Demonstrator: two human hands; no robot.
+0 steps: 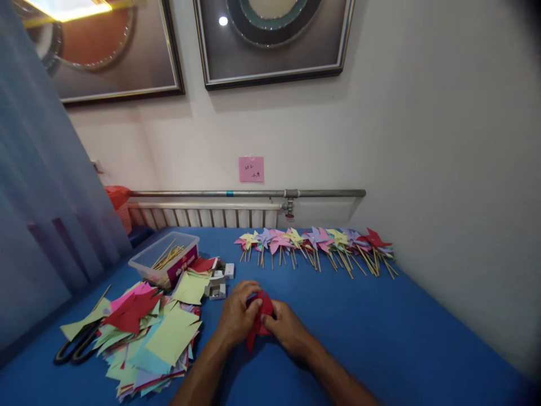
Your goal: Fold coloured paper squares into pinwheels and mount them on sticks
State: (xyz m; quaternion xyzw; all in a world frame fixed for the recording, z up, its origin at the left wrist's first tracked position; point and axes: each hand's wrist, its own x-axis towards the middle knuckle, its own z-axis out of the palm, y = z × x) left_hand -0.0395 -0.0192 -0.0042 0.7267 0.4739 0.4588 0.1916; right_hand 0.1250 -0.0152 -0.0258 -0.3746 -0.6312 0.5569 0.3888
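Observation:
A red paper pinwheel [262, 319], partly folded, is held between my two hands above the blue table. My left hand [240, 313] grips its left side, with the thumb pressed on the paper. From the right, my right hand [288, 328] pinches the paper between thumb and fingers. One pointed red corner hangs down below the left fingers. Whether a stick or pin is in the paper is hidden by my hands. Just left of my left hand are small open white boxes [217, 287] with tiny metal pieces inside.
Cut coloured paper sheets [169, 338] are piled at the left, beside black-handled scissors [80, 345]. Behind them stands a clear plastic box [139, 260] with wooden sticks [169, 256]. Several finished pinwheels [315, 238] lie in a row along the back of the blue table [380, 338].

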